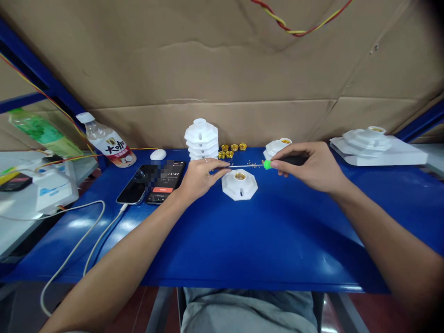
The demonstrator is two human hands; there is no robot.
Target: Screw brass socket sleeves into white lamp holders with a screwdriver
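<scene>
Head view shows my screwdriver (pixel 247 166) held crosswise, my right fingers (pixel 282 165) gripping, my left fingers (pixel 220 174) pinching its tip, nearer to the lampholder (pixel 230 188).

left hand (pixel 204 178) pinching, right hand (pixel 303 166) gripping, forearms converging

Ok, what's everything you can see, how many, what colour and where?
Table: one, blue, centre
Cardboard: count unclear, brown, behind
Bases: four groups, white, middle and back
Slab: one, white, back right
Cups: five visible, gold, by stack
Bits: several, metallic, behind screwdriver
Screwdriver: one, black-green, between hands
Phones: two, dark, left
Pebble-shaped thing: one, white, behind phones
Bottles: two, white-red and green, left
Power strip: one, white, far left
Cables: two, white, left
Wires: several, red-yellow, top and left
Frame bars: several, blue, both sides
Floor: one, reddish, below
Clothed lap: one, grey, bottom
Left hand, right hand: bare, centre
</scene>
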